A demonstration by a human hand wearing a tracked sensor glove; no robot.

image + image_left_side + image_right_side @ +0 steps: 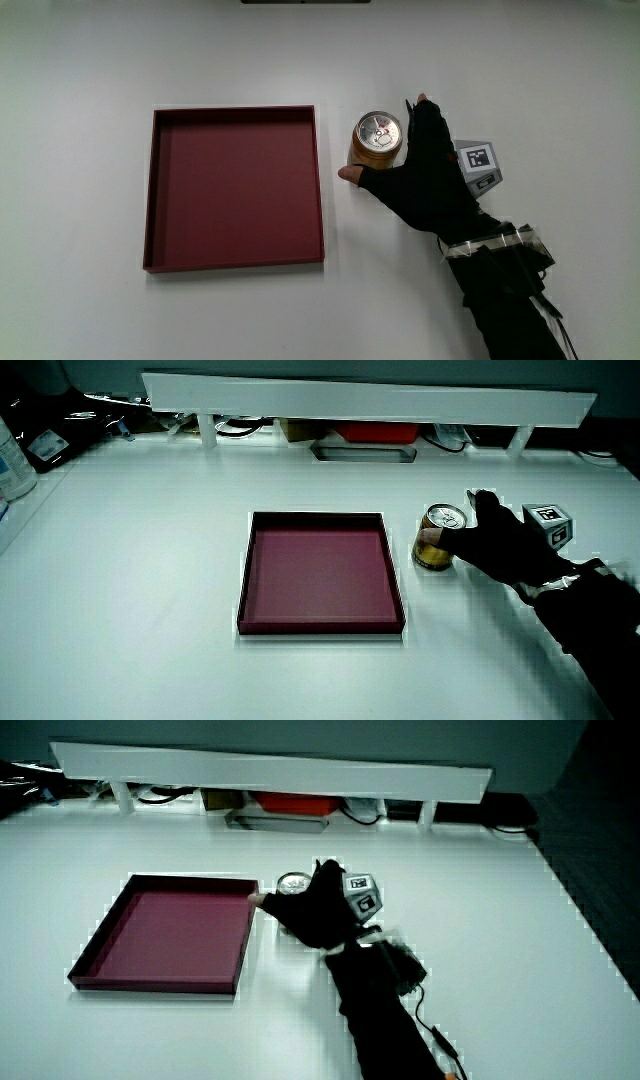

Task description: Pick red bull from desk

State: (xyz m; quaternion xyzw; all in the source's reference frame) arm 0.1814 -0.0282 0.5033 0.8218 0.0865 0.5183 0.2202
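The red bull can (378, 130), gold-sided with a silver top, stands upright on the white table next to the dark red tray (235, 112). The gloved hand (425, 175) wraps around the can on the side away from the tray. Its thumb presses the can's nearer side and its fingers curve round the farther side. Both side views show the can (434, 552) (292, 882) on the table with the hand (500, 545) (315, 915) closed on it. The patterned cube (478, 160) sits on the back of the hand.
The shallow square tray (320, 628) (150, 983) holds nothing. A low white partition (370, 400) runs along the table's edge farthest from the person, with cables and boxes under it. The forearm (510, 290) reaches from the person's edge.
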